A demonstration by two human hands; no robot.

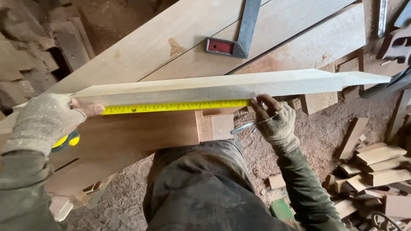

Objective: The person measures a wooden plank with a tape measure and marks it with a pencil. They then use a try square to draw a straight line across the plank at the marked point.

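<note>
Both gloved hands work along a pale wooden strip (222,87) lying across wide boards (171,42). Left hand (47,117) is closed around a yellow tape measure case (66,140), its thumb pinning the yellow tape (175,106) against the strip's near face. Right hand (274,119) presses the tape's far end to the strip with its fingertips while gripping a pen (243,127). A metal square with a red handle (233,38) rests on the boards behind. Offcuts (376,167) litter the sawdust floor (317,137) to the right.
</note>
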